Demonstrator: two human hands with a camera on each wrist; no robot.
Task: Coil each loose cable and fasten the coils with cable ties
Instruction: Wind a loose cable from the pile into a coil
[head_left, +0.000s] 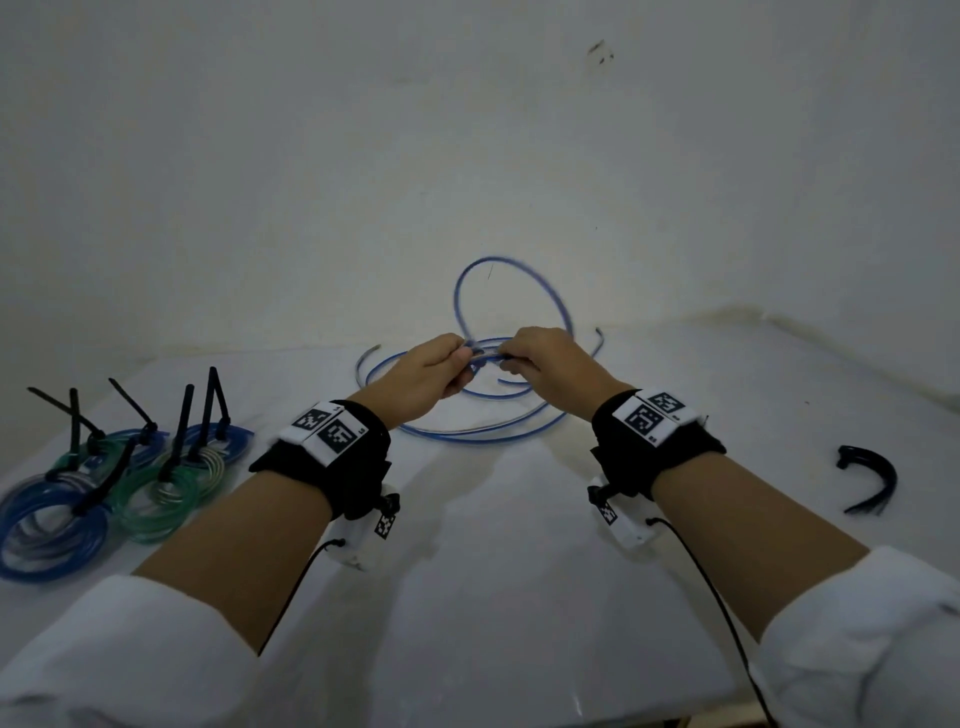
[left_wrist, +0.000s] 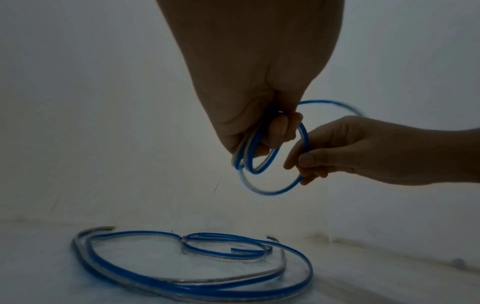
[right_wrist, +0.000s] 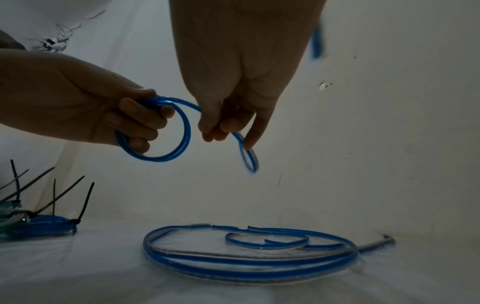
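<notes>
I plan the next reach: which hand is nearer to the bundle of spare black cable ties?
Right. The right hand is up-left of the spare cable ties; the left hand is farther left beyond it.

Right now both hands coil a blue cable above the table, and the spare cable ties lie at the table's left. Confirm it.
Wrong side. The spare cable ties lie at the table's right, as the head view shows. The left hand and right hand do coil the blue cable.
</notes>
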